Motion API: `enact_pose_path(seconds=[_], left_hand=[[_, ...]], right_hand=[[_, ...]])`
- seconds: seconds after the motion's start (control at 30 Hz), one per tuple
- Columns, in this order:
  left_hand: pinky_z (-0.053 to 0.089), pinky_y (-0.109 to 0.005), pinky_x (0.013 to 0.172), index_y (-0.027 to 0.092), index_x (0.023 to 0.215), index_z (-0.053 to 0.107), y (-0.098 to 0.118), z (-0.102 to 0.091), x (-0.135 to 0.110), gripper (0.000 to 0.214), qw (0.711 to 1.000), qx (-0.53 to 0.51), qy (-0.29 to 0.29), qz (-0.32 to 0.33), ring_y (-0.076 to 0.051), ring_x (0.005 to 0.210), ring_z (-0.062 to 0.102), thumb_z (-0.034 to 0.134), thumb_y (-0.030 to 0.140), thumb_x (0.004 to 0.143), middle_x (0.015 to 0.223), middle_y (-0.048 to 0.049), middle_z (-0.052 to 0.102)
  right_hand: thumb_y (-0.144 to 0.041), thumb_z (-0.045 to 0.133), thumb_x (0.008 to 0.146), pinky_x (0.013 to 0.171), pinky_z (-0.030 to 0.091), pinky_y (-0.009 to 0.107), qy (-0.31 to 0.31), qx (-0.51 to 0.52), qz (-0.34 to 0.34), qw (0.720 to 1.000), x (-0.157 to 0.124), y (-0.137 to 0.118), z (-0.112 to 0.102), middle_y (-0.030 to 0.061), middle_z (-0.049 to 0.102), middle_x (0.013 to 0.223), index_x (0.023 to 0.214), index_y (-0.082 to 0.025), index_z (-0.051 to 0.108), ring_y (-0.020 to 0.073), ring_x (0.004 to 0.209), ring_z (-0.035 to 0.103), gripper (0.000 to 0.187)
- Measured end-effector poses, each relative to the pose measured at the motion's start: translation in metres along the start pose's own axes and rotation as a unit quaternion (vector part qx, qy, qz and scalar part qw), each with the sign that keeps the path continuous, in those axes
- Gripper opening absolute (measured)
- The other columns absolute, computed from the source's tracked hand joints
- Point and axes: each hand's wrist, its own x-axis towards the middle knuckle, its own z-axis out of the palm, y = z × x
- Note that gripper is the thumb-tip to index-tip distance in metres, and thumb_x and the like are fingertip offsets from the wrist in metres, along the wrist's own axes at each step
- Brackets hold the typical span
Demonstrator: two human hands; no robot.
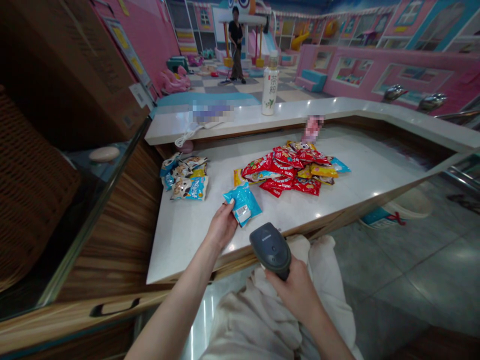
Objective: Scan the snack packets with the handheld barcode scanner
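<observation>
White surface [187, 235] with a wooden front edge, sunk below a raised ledge [337, 107]; pink play area behind.

Left hand [223, 227]: fingers pinched on the near-left edge of a blue packet [243, 202]. The packet is at the near middle of the surface, its white label facing up. Cannot tell whether it rests flat or is slightly lifted.

Right hand [296, 290]: wrapped tight around the handle of a dark scanner [270, 247]. The scanner is held just off the front edge of the surface, its head tipped toward the blue packet, near it but not touching.

Beyond the packet: heap of mostly red snack bags [290, 170], with some yellow and blue ones mixed in, mid-surface. Well apart to the left: smaller heap of pale blue and white bags [185, 180], close to the left wall.

On the ledge: white bottle [270, 85], upright.

Far back on the checkered floor: a person [236, 45] standing with a mop.
</observation>
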Motion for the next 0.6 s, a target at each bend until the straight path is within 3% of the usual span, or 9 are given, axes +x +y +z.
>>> enact_pose_path(seconds=[0.17, 0.27, 0.4, 0.47, 0.53, 0.6], left_hand=[[0.052, -0.036, 0.096, 0.02, 0.11, 0.064, -0.005, 0.013, -0.008, 0.035, 0.993, 0.102, -0.028, 0.059, -0.019, 0.098, 0.068, 0.077, 0.023, 0.078, 0.113, -0.0048, 0.072], [0.041, -0.04, 0.11, 0.024, 0.119, 0.065, -0.01, 0.034, -0.018, 0.039, 0.953, 0.246, -0.101, 0.147, -0.023, 0.117, 0.061, 0.074, 0.024, 0.081, 0.124, -0.0067, 0.068], [0.022, -0.045, 0.122, 0.028, 0.118, 0.072, -0.026, 0.066, -0.026, 0.034, 0.844, 0.407, -0.268, 0.227, -0.027, 0.138, 0.046, 0.066, 0.019, 0.085, 0.139, -0.008, 0.06], [0.021, -0.047, 0.122, 0.031, 0.122, 0.07, -0.043, 0.075, -0.021, 0.036, 0.77, 0.476, -0.346, 0.246, -0.027, 0.139, 0.046, 0.061, 0.019, 0.089, 0.141, -0.0069, 0.06], [0.023, -0.047, 0.122, 0.032, 0.132, 0.064, -0.062, 0.079, -0.011, 0.042, 0.689, 0.547, -0.393, 0.266, -0.026, 0.14, 0.046, 0.057, 0.021, 0.092, 0.143, -0.0067, 0.059], [0.024, -0.046, 0.121, 0.03, 0.14, 0.056, -0.081, 0.081, 0.001, 0.046, 0.62, 0.61, -0.402, 0.286, -0.026, 0.142, 0.043, 0.053, 0.024, 0.095, 0.148, -0.0079, 0.054]], right_hand=[[-0.023, 0.063, 0.076, 0.065, 0.053, 0.027, 0.025, 0.008, 0.006, 1.0, -0.008, 0.004, -0.011, 0.0047, 0.075, 0.073, 0.081, -0.017, 0.071, 0.0226, 0.07, 0.069, 0.011], [-0.025, 0.063, 0.078, 0.061, 0.053, 0.025, 0.051, 0.018, 0.02, 0.998, -0.016, 0.003, -0.023, 0.0024, 0.069, 0.061, 0.072, -0.018, 0.069, 0.0212, 0.063, 0.066, 0.01], [-0.031, 0.066, 0.078, 0.049, 0.049, 0.023, 0.064, 0.031, 0.006, 0.997, -0.026, 0.003, -0.041, -0.0027, 0.055, 0.044, 0.06, -0.02, 0.065, 0.0159, 0.044, 0.053, 0.022], [-0.032, 0.067, 0.079, 0.049, 0.048, 0.023, 0.114, 0.039, 0.022, 0.992, -0.03, 0.004, -0.048, -0.003, 0.056, 0.047, 0.062, -0.02, 0.066, 0.0144, 0.043, 0.05, 0.021], [-0.032, 0.068, 0.078, 0.049, 0.048, 0.023, 0.137, 0.038, 0.026, 0.99, -0.033, 0.007, -0.054, -0.0023, 0.058, 0.049, 0.061, -0.019, 0.065, 0.0142, 0.045, 0.05, 0.022], [-0.032, 0.069, 0.077, 0.048, 0.047, 0.023, 0.137, 0.032, 0.022, 0.99, -0.035, 0.01, -0.057, -0.0015, 0.059, 0.05, 0.059, -0.019, 0.065, 0.0146, 0.046, 0.051, 0.023]])
